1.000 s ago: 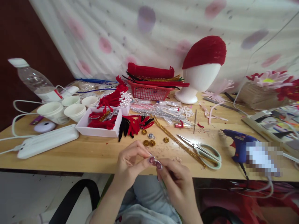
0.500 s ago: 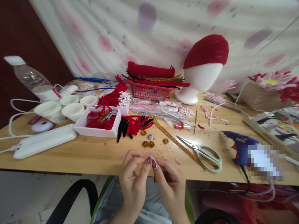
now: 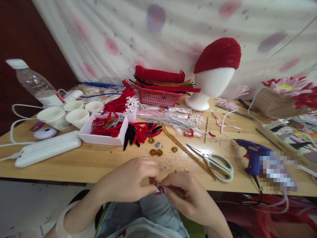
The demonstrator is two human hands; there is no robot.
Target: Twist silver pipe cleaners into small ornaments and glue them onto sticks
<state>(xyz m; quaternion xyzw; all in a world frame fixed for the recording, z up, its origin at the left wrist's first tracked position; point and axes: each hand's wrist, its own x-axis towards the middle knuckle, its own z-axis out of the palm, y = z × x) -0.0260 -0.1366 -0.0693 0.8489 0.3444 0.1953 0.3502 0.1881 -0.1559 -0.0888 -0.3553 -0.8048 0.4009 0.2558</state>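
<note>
My left hand (image 3: pixel 132 180) and my right hand (image 3: pixel 188 195) meet at the near edge of the wooden table (image 3: pixel 74 162), fingertips pinched together on a tiny silvery piece (image 3: pixel 157 185) that I cannot make out. Both hands are closed around it. Just beyond them lie small gold glitter coils (image 3: pixel 156 152) and one silver coil (image 3: pixel 158 144). A gold glitter stem (image 3: pixel 183 148) and scissors with pale green handles (image 3: pixel 213 160) lie to the right of my hands.
A blue glue gun (image 3: pixel 252 155) lies at the right. A white box of red pieces (image 3: pixel 104 130), paper cups (image 3: pixel 66 115), a plastic bottle (image 3: pixel 34 84) and a white power strip (image 3: pixel 47 148) sit at the left. A red basket (image 3: pixel 158 96) and a foam head with a red cap (image 3: pixel 213 72) stand behind.
Both hands have dropped lower toward the table's near edge and turned flatter, the left forearm swinging in from the left. The pinch on the small piece stays.
</note>
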